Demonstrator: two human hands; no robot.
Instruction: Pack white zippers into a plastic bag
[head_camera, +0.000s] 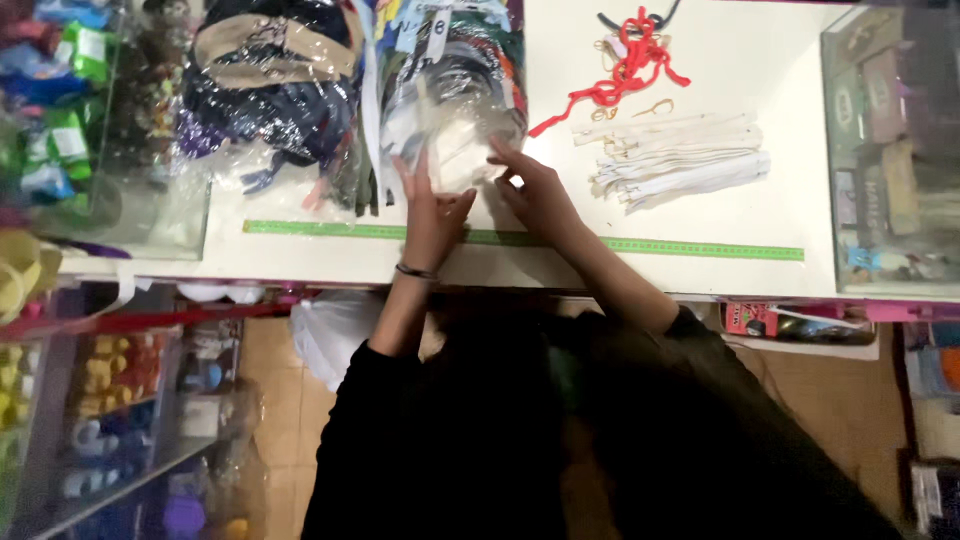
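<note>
A clear plastic bag stuffed with multicoloured zippers lies on the white counter, its crinkled near end lying just above a green measuring strip.

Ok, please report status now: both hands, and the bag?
Left hand, right hand: both pressing on clear plastic bag of mixed-colour zippers. Bag lies on white counter. White zipper bundle apart, right.

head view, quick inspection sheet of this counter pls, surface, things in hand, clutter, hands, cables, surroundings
surface: white counter, green measuring tape flat along its front edge
job's things: clear plastic bag of mixed-colour goods, lying on the counter
clutter: white zippers in a pile, red cord, second clear bag of dark goods
grippers: left hand and right hand, fingers on the clear plastic bag's near end
cables: nothing seen
surroundings: glass cases at both sides, stocked shelves below left
</note>
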